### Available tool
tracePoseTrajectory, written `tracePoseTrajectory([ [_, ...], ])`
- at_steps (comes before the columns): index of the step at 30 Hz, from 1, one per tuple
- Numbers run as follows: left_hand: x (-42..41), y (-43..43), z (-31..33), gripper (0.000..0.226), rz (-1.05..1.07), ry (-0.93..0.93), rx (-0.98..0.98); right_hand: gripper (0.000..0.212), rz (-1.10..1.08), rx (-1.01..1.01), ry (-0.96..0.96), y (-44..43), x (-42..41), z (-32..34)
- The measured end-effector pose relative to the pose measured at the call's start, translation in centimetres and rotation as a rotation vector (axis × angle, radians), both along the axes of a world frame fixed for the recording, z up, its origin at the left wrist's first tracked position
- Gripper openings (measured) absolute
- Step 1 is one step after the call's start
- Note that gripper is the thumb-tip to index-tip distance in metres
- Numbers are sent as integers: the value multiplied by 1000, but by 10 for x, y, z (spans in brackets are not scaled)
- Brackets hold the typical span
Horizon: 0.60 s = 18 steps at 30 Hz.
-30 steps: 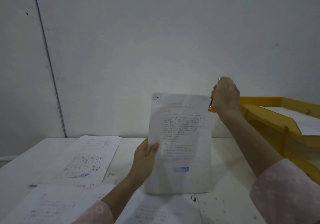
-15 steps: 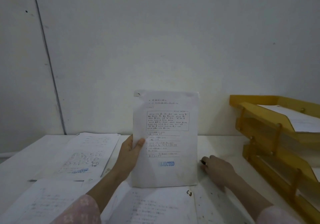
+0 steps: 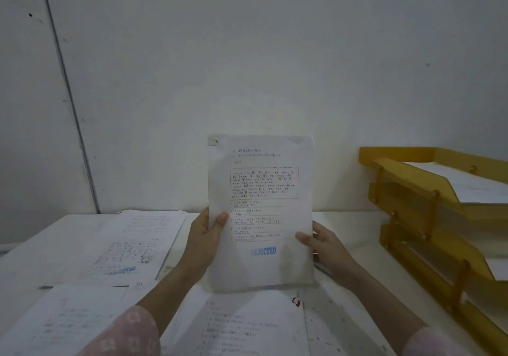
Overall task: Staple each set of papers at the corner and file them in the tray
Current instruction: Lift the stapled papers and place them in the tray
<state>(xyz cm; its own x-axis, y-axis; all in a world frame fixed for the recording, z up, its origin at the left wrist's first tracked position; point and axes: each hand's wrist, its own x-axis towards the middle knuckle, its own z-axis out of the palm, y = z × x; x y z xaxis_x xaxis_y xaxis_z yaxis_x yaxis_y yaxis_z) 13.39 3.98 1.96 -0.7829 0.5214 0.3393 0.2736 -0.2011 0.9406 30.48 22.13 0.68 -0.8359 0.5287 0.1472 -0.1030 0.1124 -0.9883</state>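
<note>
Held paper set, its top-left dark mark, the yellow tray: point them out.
held paper set (image 3: 261,271): head view, blank area under the stamp.
dark mark (image 3: 216,141): head view, its middle.
yellow tray (image 3: 395,154): head view, top tier's back rim.

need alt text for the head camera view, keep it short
A person's left hand and right hand hold a set of papers upright over a white table. On it lie more papers; a yellow tray stands at right.
</note>
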Motion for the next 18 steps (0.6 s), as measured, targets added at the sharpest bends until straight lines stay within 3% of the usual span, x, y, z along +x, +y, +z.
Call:
tracePoseTrajectory([
  [7, 7, 3, 4, 16, 22, 56, 22, 32, -134, -7, 169, -10, -8, -10],
  [14, 14, -2, -41, 27, 24, 27, -133, 34, -195, 26, 80, -20, -11, -53],
  [18, 15, 0, -34, 24, 21, 33, -161, 30, -240, 124, 27, -22, -9, -44],
])
